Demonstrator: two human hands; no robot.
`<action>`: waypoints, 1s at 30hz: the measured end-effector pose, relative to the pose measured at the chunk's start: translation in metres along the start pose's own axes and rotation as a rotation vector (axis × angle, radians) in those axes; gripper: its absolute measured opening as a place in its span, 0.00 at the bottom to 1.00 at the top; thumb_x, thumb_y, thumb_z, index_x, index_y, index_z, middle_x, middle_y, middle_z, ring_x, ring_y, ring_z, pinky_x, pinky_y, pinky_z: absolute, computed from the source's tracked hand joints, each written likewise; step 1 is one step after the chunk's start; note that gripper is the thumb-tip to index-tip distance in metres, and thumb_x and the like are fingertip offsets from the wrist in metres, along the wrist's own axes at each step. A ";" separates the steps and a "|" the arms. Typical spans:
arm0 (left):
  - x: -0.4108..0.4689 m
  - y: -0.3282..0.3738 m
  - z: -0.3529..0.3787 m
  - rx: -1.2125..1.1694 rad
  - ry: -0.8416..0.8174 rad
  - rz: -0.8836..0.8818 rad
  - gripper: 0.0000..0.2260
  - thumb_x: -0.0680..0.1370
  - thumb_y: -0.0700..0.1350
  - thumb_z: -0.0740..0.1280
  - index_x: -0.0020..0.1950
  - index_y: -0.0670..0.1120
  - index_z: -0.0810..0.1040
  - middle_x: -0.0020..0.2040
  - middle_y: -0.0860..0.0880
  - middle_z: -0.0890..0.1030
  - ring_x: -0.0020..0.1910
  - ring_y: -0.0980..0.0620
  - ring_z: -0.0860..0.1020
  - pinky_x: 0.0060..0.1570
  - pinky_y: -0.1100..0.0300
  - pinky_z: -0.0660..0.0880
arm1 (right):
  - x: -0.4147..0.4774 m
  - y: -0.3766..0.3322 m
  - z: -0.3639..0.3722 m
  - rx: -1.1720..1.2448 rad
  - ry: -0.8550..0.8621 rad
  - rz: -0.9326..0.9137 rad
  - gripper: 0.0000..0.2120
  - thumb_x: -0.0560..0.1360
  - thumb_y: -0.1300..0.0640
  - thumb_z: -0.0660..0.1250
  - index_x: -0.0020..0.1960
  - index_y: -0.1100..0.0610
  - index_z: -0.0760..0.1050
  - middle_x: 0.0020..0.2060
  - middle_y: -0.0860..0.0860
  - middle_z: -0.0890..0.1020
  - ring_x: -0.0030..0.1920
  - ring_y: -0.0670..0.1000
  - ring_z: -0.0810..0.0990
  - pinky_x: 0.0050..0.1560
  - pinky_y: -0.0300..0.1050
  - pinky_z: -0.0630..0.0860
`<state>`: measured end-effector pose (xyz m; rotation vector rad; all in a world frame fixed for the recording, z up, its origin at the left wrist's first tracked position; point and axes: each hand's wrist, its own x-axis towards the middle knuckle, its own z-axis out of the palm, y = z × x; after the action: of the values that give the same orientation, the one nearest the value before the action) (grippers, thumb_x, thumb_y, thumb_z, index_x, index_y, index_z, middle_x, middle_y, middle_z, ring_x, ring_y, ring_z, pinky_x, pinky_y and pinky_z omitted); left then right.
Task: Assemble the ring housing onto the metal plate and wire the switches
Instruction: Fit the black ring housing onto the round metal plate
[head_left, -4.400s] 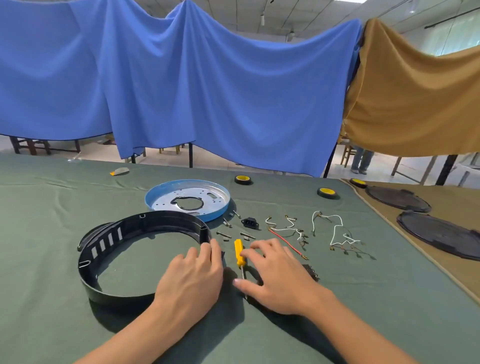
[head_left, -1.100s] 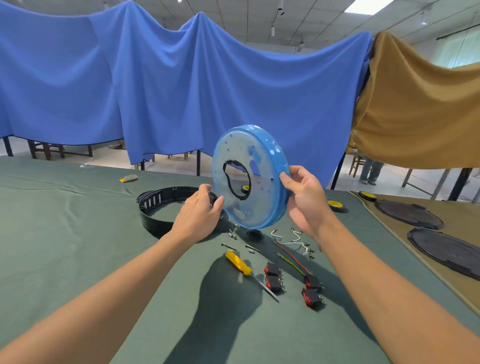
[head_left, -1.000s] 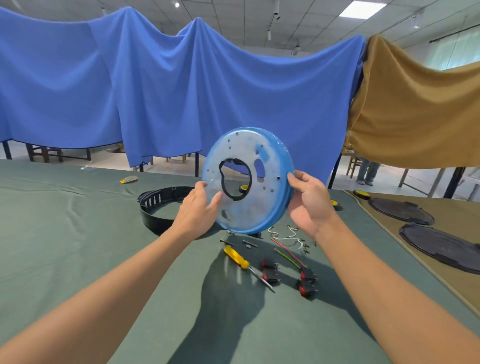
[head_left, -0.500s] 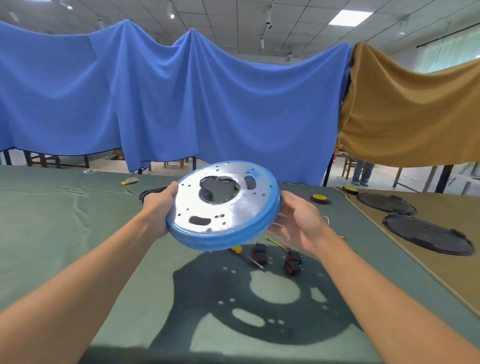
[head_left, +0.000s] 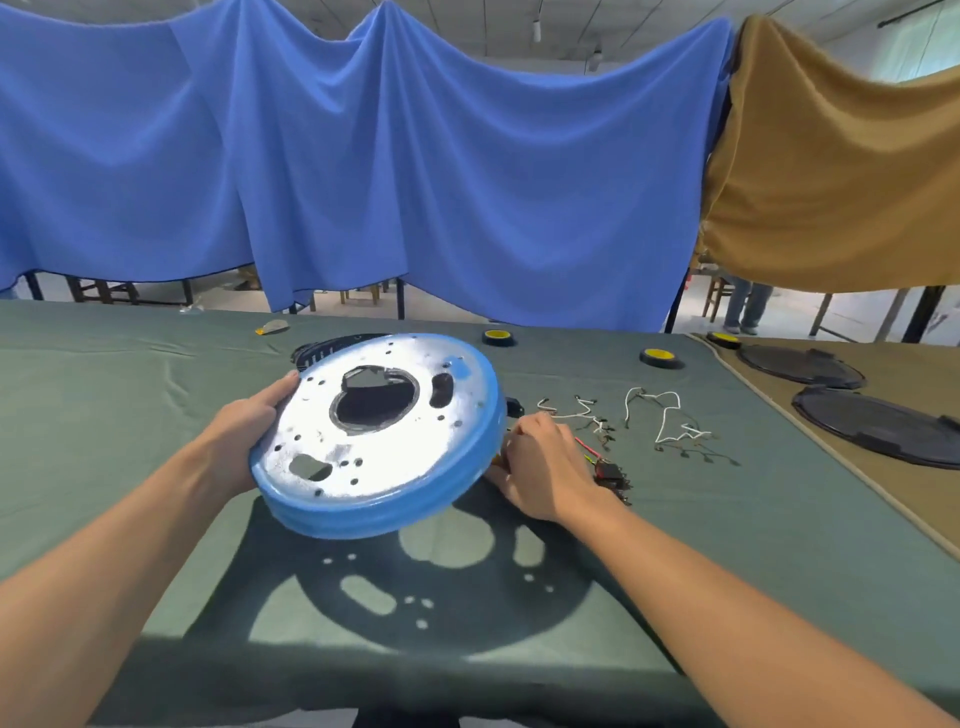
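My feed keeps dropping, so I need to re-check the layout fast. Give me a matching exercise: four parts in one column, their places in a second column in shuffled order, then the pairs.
Parts
1. metal plate
2. ring housing
3. white wires
4. black round covers

Places
A. on the brown cloth, far right
B. held off the table in the left hand
C. on the green cloth behind the plate, mostly hidden
D. loose on the green cloth, right of the plate

Pairs: 1-B, 2-C, 3-D, 4-A
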<state>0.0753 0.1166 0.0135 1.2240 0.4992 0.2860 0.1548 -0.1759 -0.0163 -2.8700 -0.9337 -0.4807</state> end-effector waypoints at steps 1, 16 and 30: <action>0.000 -0.001 0.000 0.030 0.014 0.012 0.14 0.83 0.50 0.61 0.62 0.44 0.78 0.47 0.43 0.84 0.33 0.45 0.83 0.33 0.50 0.79 | 0.002 -0.003 0.000 -0.007 0.036 -0.023 0.14 0.78 0.47 0.60 0.53 0.56 0.77 0.54 0.53 0.74 0.59 0.56 0.68 0.60 0.49 0.65; -0.009 -0.015 0.019 0.369 0.031 0.030 0.32 0.76 0.60 0.68 0.70 0.38 0.72 0.67 0.37 0.76 0.65 0.36 0.75 0.65 0.39 0.72 | -0.020 0.115 -0.013 -0.016 0.105 0.502 0.22 0.82 0.45 0.53 0.62 0.63 0.69 0.61 0.60 0.72 0.60 0.60 0.67 0.60 0.52 0.63; -0.010 -0.016 -0.002 0.506 0.050 -0.081 0.28 0.74 0.58 0.72 0.61 0.35 0.78 0.55 0.35 0.82 0.52 0.34 0.81 0.58 0.39 0.77 | -0.028 0.086 -0.009 0.053 0.203 0.272 0.17 0.79 0.46 0.58 0.56 0.58 0.74 0.56 0.58 0.75 0.58 0.58 0.68 0.60 0.53 0.65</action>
<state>0.0650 0.1081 0.0000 1.6848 0.6881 0.1218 0.1814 -0.2626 -0.0149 -2.7742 -0.5083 -0.6891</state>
